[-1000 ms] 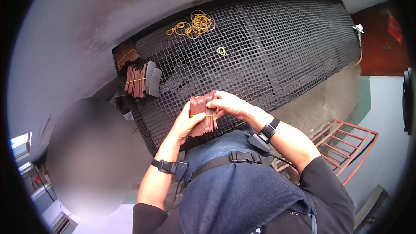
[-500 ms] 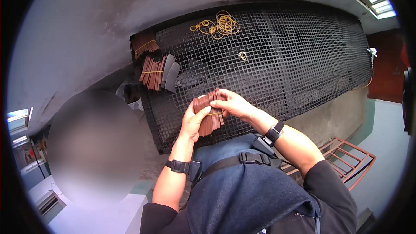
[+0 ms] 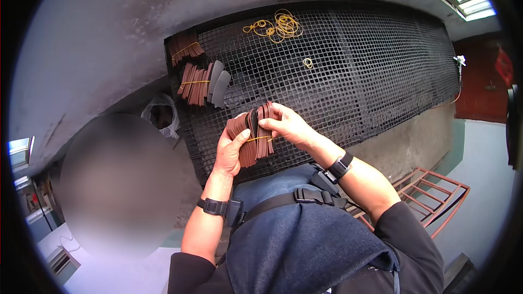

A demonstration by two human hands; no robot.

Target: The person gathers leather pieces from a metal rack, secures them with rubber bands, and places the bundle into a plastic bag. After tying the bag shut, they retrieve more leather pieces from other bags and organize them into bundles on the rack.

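Both my hands hold a bundle of thin brown strips [image 3: 256, 140] above the near edge of a black wire-mesh surface [image 3: 370, 76]. My left hand [image 3: 229, 152] grips the bundle's left side from below. Fingers of my right hand [image 3: 286, 125] pinch its top right part. A yellow rubber band [image 3: 261, 138] runs across the strips. Both wrists wear black bands.
At the mesh's far left lie two banded brown bundles [image 3: 195, 83] [image 3: 185, 48] and two grey curved pieces [image 3: 219, 85]. Several loose yellow rubber bands [image 3: 279, 24] lie at the far edge, one [image 3: 308, 63] alone. A plastic bag [image 3: 160, 114] hangs left. A red metal rack [image 3: 430, 196] stands lower right.
My view has shifted, so the mesh and piles sit higher and further right. My hands stay on the bundle, and a yellow band now shows across it.
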